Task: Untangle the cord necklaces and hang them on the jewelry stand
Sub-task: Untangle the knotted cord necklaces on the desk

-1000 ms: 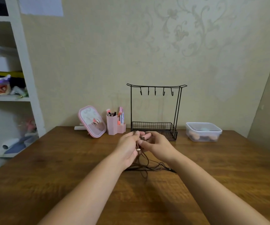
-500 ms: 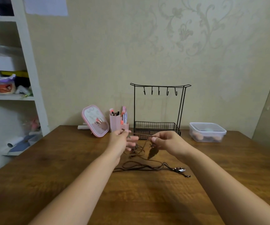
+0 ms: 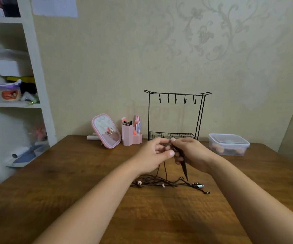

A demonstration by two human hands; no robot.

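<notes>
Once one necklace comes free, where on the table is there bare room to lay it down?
Bare wood lies left of the left hand, in front of the pink mirror, and right of the right hand, in front of the plastic container. It is crowded along the back edge and around the cord tangle below the hands.

Dark brown cord necklaces, black jewelry stand, pink organizer.

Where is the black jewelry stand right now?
The jewelry stand stands at the back of the wooden table against the wall, just beyond both hands, between the pink brush holder and the lidded plastic container.
</notes>
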